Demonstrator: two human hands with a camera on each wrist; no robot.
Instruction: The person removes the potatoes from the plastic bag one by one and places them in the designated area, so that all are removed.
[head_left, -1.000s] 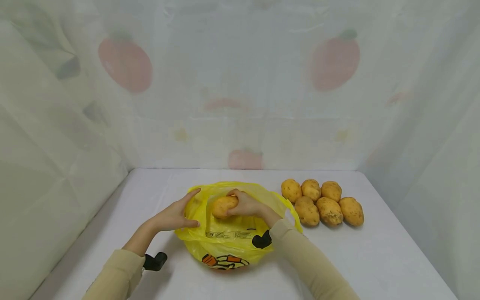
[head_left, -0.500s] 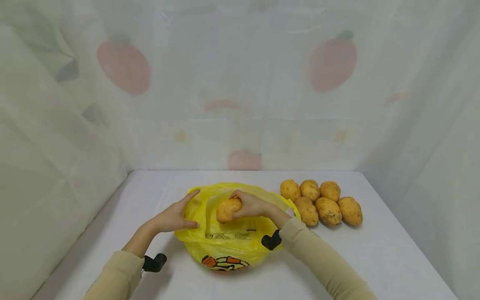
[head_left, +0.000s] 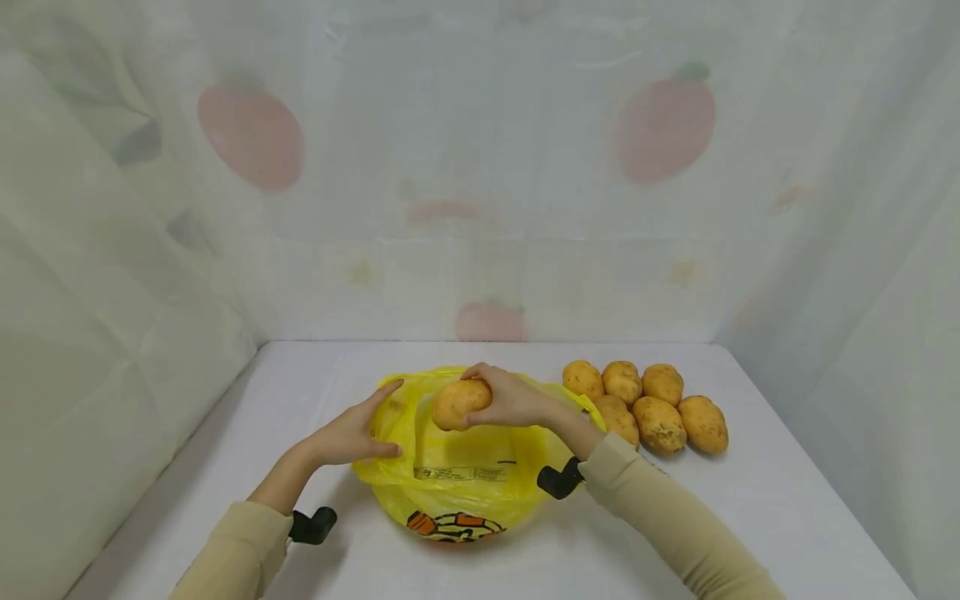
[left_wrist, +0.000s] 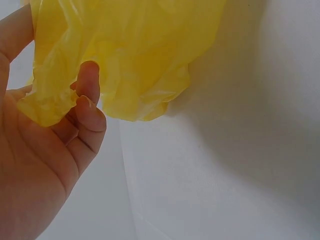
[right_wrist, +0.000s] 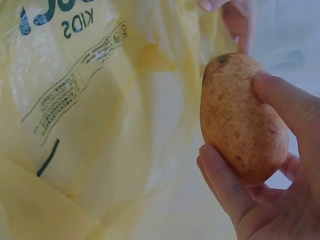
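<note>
A yellow plastic bag lies open on the white table. My left hand is at the bag's left side and pinches its rim between thumb and fingers. My right hand grips a tan potato and holds it in the air over the bag's mouth. What lies deeper inside the bag is hidden.
Several more potatoes lie in a heap on the table just right of the bag. A pale printed curtain closes off the back and both sides. Black camera mounts sit at both wrists.
My right hand has lifted the potato a little higher over the bag's mouth, and its forearm has swung to the right. The left hand stays on the rim.
</note>
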